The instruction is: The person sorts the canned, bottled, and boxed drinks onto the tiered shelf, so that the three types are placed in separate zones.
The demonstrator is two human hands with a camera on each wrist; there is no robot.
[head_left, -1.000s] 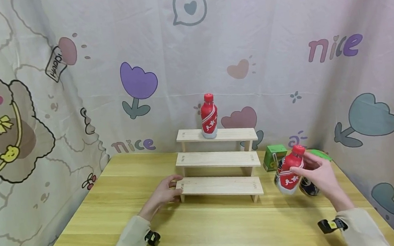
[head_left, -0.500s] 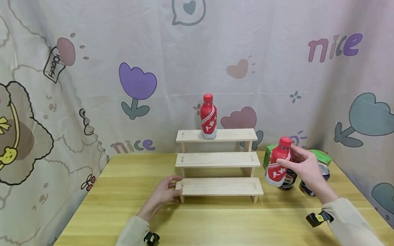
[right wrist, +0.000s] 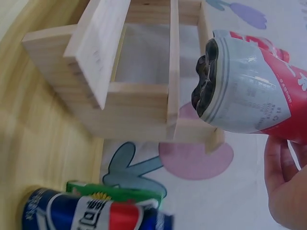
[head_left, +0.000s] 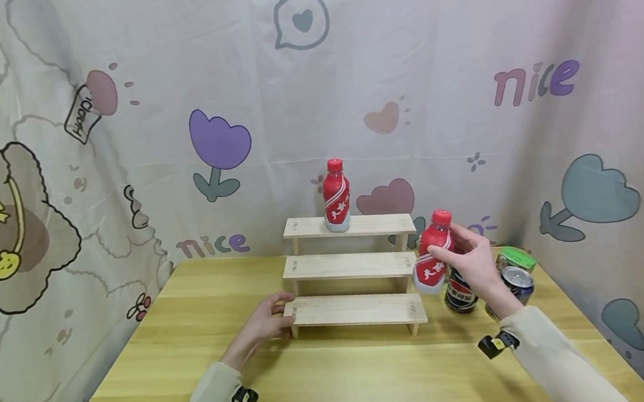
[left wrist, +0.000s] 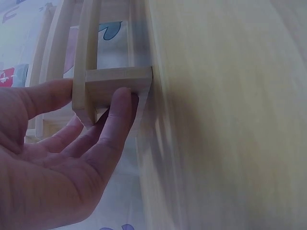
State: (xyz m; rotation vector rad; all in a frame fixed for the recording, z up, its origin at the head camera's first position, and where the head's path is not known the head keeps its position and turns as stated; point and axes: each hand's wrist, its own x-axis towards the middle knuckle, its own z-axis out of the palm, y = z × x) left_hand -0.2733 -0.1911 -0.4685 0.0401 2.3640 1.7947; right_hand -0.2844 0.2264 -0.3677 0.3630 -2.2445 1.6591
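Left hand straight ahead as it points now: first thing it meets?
The wooden rack, with no gap to cross: the left hand touches the left end of its lowest step. What follows beyond is harder to judge.

Bottle (head_left: 433, 252) in right hand (head_left: 473, 261) is showing smooth, glossy plastic. Shelf (head_left: 356, 310) at left hand (head_left: 266, 319) is showing matt wood; table (head_left: 328, 388) below is showing smooth wood grain. Can (head_left: 520, 287) right of right hand is gleaming, metallic. Matt cloth (head_left: 400, 44) beyond both is creasing.
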